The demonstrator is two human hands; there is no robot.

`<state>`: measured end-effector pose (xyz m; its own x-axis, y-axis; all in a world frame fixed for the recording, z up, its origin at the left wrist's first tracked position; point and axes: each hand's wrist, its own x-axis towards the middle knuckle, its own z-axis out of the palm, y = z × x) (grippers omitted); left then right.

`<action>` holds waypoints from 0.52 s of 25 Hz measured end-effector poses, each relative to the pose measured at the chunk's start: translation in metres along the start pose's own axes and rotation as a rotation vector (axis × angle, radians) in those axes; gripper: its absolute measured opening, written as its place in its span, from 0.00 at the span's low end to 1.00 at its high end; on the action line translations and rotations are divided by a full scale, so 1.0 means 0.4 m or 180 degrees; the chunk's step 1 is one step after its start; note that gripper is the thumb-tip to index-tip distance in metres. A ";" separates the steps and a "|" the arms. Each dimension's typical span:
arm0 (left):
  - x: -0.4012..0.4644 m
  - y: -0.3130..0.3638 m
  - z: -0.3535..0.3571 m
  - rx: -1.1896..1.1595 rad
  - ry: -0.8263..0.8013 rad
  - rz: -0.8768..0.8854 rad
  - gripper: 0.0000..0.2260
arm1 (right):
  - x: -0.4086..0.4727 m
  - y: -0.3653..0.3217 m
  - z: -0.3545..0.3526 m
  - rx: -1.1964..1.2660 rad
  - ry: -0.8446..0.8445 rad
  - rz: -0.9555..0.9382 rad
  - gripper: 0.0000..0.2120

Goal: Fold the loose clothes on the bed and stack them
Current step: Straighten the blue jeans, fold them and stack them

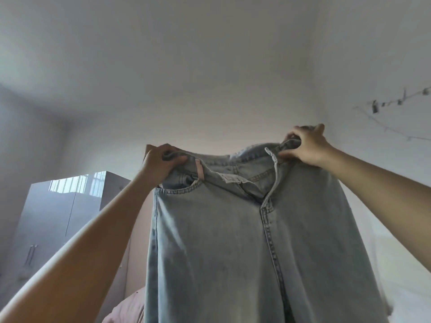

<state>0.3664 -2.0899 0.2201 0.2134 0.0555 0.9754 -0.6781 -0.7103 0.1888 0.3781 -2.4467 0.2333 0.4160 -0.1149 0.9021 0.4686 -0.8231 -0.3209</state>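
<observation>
Jeans (233, 241) aloft, seemingly unzipped

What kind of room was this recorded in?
Probably a bedroom: a tall wardrobe stands by the wall, pink bedding shows at the bottom, and both hands hold up jeans.

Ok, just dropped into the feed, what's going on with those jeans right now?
A person is holding a pair of light blue jeans up in the air by the waistband. The left hand grips the waistband at one side and the right hand grips it at the other, with the legs hanging straight down. The fly is open and the jeans are not folded yet. The camera looks up toward the ceiling, with a grey wardrobe at the left. The bed and any stack are out of view.
</observation>
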 end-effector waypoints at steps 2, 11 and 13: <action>-0.019 -0.018 0.016 0.0203 -0.0046 -0.0215 0.10 | -0.024 0.020 0.004 -0.0060 -0.0404 -0.0102 0.24; -0.077 0.049 0.062 0.3406 -0.1108 0.0071 0.10 | -0.059 -0.019 0.030 -0.0650 0.0340 -0.0525 0.11; -0.146 0.036 0.117 0.2789 -0.0458 0.1163 0.13 | -0.062 -0.033 0.039 -0.0618 0.0517 -0.0513 0.13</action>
<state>0.3771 -2.1360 0.1607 0.2170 -0.3184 0.9228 0.0345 -0.9422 -0.3333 0.3737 -2.4243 0.2107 0.2107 -0.0488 0.9763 0.3542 -0.9271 -0.1228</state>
